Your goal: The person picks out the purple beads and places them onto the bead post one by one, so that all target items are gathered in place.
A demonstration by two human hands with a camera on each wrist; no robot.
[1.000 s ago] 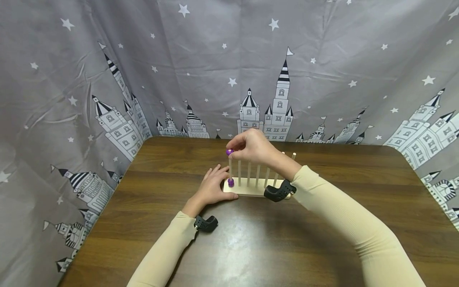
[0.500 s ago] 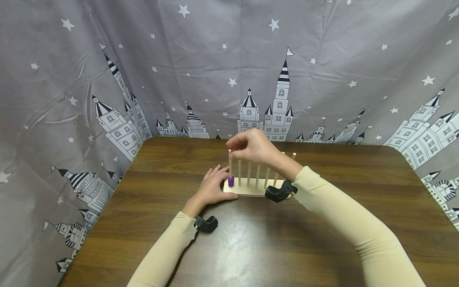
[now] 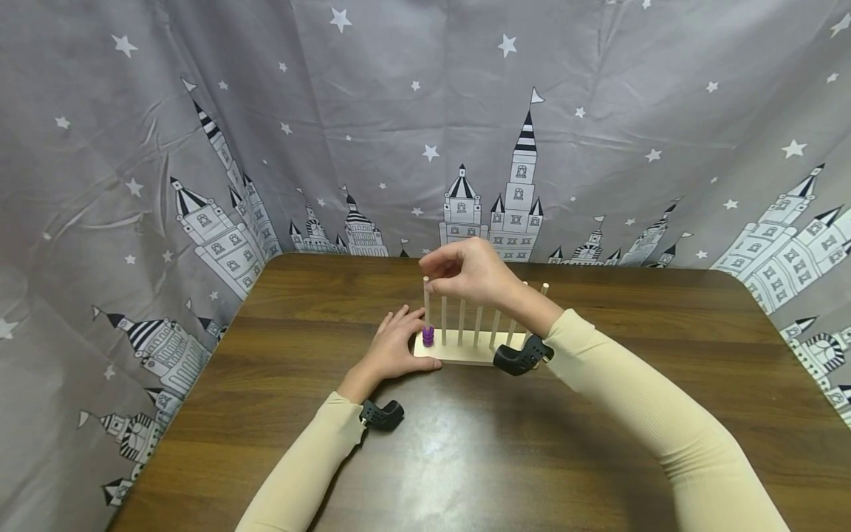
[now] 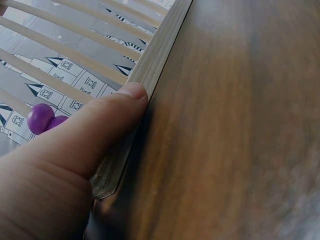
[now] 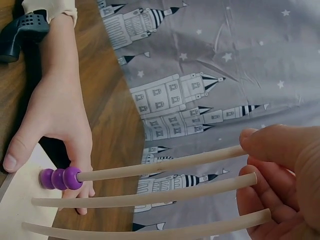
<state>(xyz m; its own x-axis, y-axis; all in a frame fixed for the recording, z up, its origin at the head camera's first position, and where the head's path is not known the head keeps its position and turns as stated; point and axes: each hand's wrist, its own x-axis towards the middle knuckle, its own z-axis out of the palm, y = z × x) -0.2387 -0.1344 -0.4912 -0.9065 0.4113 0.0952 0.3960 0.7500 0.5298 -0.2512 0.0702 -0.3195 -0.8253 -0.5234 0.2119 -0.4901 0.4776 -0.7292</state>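
Note:
A pale wooden base (image 3: 465, 355) stands on the table with several upright pegs. Three purple beads (image 5: 61, 178) are stacked at the foot of its leftmost peg (image 5: 165, 166), touching each other. My left hand (image 3: 395, 347) holds the base's left end, thumb (image 4: 112, 112) on the front edge and fingers spread around the far side. At the top of the leftmost peg is my right hand (image 3: 473, 273), its thumb touching the tip, with no bead visible in it. Its other fingers hang bent beside the neighbouring peg tops (image 5: 255, 178).
The brown wooden table (image 3: 425, 458) extends around the base on all sides. Behind it hangs a grey curtain (image 3: 372, 111) with stars and castles. Each wrist wears a black camera; the right one (image 3: 521, 356) is in front of the base's right end.
The purple bead that my right fingers pinched at the peg's top has dropped down the peg onto the others. Both hands have stayed nearly still.

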